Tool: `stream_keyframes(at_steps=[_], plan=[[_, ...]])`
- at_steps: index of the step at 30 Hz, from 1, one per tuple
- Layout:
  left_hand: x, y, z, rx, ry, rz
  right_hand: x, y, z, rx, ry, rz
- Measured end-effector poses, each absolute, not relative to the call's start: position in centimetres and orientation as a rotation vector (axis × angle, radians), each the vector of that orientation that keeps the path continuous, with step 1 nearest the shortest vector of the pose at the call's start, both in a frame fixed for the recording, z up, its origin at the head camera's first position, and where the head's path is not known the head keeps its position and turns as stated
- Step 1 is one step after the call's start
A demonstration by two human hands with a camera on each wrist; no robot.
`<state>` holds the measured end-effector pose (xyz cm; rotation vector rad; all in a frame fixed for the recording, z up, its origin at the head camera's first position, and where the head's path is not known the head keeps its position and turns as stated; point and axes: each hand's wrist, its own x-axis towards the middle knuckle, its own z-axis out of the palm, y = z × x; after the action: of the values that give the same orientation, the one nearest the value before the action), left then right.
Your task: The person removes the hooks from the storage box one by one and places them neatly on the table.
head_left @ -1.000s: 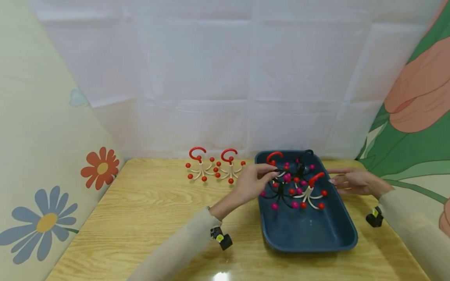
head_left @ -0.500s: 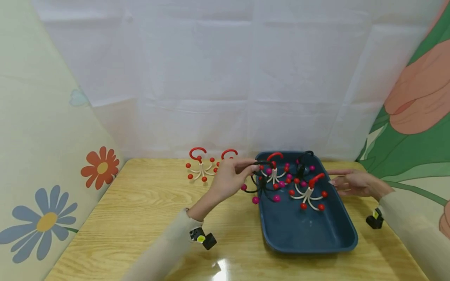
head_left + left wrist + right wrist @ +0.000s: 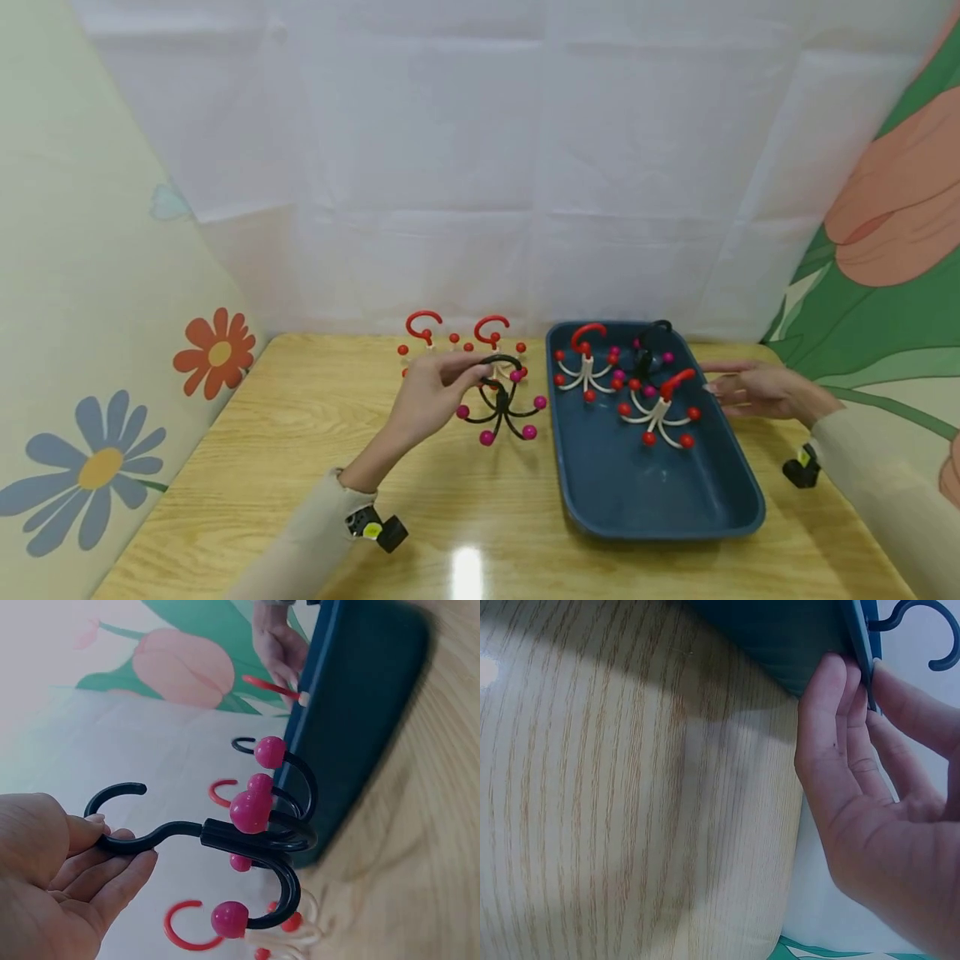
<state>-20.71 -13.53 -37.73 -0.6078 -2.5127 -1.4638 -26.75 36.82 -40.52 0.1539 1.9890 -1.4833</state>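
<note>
Gripping: the left hand (image 3: 431, 392) is pinching the black hook (image 3: 502, 403) by its curved top, between thumb and fingers.
Black hook: it is being held upright outside the blue tray (image 3: 660, 492), at nine o'clock from it, with pink balls tipping its five arms; whether it is touching the table (image 3: 285, 433) I cannot tell.
Tray rim: the right hand (image 3: 765, 393) is pinching it at two o'clock, with fingers on both sides of the edge.
Tray contents: one red-and-white hook (image 3: 587, 367) is sitting at ten o'clock, a second black hook (image 3: 642, 362) at twelve, and another red-and-white hook (image 3: 659, 411) near the middle.
Table hooks: a near red-and-white hook (image 3: 494, 337) is standing at twelve o'clock from the held one, partly hidden behind it, and a far red-and-white hook (image 3: 428, 337) is standing at ten, partly hidden by the left hand.
Wrists: a small black camera is riding on each light sleeve.
Backdrop: a white sheet (image 3: 420, 167) is hanging at twelve o'clock, a blue flower (image 3: 100, 469) is showing on the wall at nine, and a pink tulip (image 3: 892, 183) at two.
</note>
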Motion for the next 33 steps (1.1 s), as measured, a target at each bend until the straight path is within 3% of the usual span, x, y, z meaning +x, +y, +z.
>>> stream_keyframes(at_steps=[20, 33], plan=[[-23.1, -14.7, -41.3, -0.530, -2.602, -1.484, -26.6, 36.6, -41.0, 0.146, 1.965, -1.506], [-23.9, -14.7, -41.6, -0.565, -2.605, -1.536, -26.8, 37.1, -40.7, 0.159, 1.963, -1.509]])
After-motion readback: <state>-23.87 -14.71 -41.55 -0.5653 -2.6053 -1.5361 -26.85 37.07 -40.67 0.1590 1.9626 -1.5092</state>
